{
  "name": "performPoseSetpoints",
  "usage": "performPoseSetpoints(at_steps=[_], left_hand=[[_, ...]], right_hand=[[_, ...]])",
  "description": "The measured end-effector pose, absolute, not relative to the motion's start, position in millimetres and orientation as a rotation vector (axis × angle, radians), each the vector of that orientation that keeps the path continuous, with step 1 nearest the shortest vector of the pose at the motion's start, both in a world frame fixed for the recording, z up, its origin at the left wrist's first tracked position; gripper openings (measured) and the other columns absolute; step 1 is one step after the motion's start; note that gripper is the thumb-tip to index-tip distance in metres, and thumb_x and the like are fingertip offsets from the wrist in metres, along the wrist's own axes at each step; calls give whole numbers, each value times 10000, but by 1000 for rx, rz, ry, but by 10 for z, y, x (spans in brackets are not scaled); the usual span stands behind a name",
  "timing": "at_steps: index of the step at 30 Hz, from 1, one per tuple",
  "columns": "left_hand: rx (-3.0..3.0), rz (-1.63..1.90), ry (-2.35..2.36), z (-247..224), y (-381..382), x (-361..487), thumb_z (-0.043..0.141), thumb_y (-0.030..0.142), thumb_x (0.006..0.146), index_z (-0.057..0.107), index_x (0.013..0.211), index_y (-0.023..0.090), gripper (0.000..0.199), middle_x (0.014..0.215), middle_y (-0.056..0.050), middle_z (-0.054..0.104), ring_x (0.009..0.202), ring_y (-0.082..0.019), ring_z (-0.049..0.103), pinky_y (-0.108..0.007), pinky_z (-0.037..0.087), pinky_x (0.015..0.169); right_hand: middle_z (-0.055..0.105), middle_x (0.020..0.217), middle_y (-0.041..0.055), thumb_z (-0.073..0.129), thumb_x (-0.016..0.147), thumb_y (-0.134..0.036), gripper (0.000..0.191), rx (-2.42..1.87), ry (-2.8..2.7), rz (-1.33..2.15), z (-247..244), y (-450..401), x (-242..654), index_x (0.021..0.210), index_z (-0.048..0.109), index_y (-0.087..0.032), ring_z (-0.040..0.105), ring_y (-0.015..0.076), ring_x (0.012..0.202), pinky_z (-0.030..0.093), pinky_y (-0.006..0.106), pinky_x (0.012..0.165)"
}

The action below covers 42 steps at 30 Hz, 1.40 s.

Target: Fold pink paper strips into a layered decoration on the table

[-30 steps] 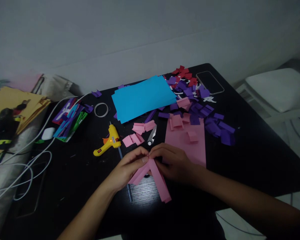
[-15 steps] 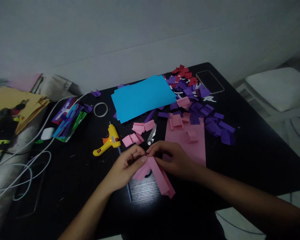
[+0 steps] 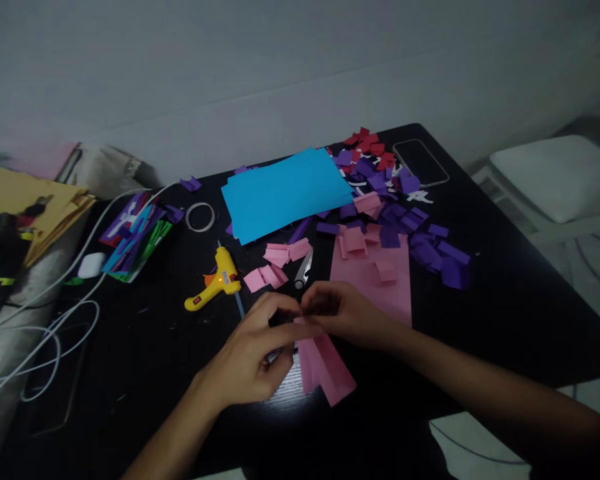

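Observation:
A folded strip of pink paper [image 3: 325,373] hangs between my hands over the black table, its creased lower ends spreading toward me. My right hand [image 3: 347,312] pinches its upper end between thumb and fingers. Across that same end reaches my left hand [image 3: 263,343], its index finger lying on the paper and its thumb bent apart below; the fingertips at the top are partly hidden. Just beyond my hands lie scissors [image 3: 304,269] with the blades showing. Folded pink paper pieces [image 3: 266,277] rest beside them.
A yellow glue gun [image 3: 215,280] with its light on lies left of my hands. Blue sheets [image 3: 285,193], a pink sheet [image 3: 395,293], purple pieces [image 3: 430,253] and a tape roll [image 3: 200,217] lie farther back. White cables [image 3: 55,333] loop at the left, and a phone [image 3: 421,162] lies far right.
My left hand has shifted from pinching the paper's top to reaching across it with fingers more spread. The pink strip has turned, its lower ends now closer together. My right hand keeps its place.

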<state>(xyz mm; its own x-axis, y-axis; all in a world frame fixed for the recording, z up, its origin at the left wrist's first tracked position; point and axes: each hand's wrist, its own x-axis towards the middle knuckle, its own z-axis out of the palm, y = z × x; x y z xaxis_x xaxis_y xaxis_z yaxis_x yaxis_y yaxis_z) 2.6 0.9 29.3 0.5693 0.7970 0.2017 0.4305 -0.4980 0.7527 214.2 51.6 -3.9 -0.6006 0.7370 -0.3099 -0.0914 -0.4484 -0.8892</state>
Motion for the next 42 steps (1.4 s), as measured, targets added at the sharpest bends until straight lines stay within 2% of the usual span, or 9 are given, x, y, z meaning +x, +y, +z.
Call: performPoseSetpoints(at_steps=[4, 8, 12, 15, 22, 27, 36, 42], left_hand=[[2257, 677, 1016, 304, 6, 47, 568, -18, 793, 728, 1173, 254, 494, 1161, -90, 591, 1084, -259, 590, -429, 530, 925], [2274, 707, 1059, 300, 9, 49, 599, 28, 849, 696, 1172, 225, 391, 1130, -94, 594, 1028, -240, 603, -397, 544, 874], [2269, 760, 1079, 293, 13, 39, 601, 43, 879, 666, 1137, 203, 310, 1095, -88, 607, 994, -217, 618, -358, 542, 858], [2262, 791, 1075, 283, 21, 33, 603, 46, 886, 647, 1155, 209, 317, 1094, -83, 631, 996, -217, 626, -355, 535, 870], [2304, 829, 1019, 231, 33, 41, 638, 70, 907, 628, 1205, 236, 342, 1164, -85, 713, 1055, -238, 665, -398, 521, 937], [2369, 806, 1015, 205, 22, 0, 593, 105, 947, 639, 1243, 220, 321, 1163, -114, 711, 1056, -257, 671, -422, 526, 922], [2387, 720, 1082, 193, 28, -25, 624, 179, 930, 674, 1237, 221, 314, 1082, -128, 692, 967, -272, 663, -406, 544, 813], [2387, 729, 1118, 174, 38, -28, 622, 161, 926, 676, 1213, 208, 296, 1090, -126, 699, 960, -262, 666, -390, 545, 810]], right_hand=[[746, 805, -5, 779, 728, -129, 154, -965, -1247, 2053, -38, 523, 2139, 859, 709, -172, 712, 143, 757, 541, 265, 727], [774, 867, 23, 773, 797, -212, 113, -920, -1300, 2010, -19, 532, 2147, 898, 746, -172, 735, 165, 831, 566, 306, 805], [784, 897, 30, 751, 820, -200, 89, -914, -1357, 1966, 8, 542, 2167, 905, 765, -177, 737, 173, 867, 569, 323, 848], [778, 892, 24, 740, 827, -199, 89, -907, -1365, 1962, 31, 554, 2178, 904, 776, -174, 722, 162, 852, 557, 307, 836], [723, 768, -5, 769, 814, -232, 104, -952, -1205, 2055, 22, 562, 2161, 887, 749, -162, 667, 125, 705, 529, 253, 679], [746, 757, -7, 814, 759, -205, 162, -959, -1101, 2148, -24, 551, 2145, 888, 726, -162, 700, 122, 682, 571, 258, 686], [728, 721, -24, 757, 751, -147, 105, -976, -1132, 2144, -35, 551, 2142, 850, 727, -164, 685, 113, 651, 562, 246, 662], [749, 821, -1, 734, 738, -111, 139, -983, -1311, 2038, 16, 535, 2165, 862, 738, -173, 698, 135, 765, 555, 283, 767]])
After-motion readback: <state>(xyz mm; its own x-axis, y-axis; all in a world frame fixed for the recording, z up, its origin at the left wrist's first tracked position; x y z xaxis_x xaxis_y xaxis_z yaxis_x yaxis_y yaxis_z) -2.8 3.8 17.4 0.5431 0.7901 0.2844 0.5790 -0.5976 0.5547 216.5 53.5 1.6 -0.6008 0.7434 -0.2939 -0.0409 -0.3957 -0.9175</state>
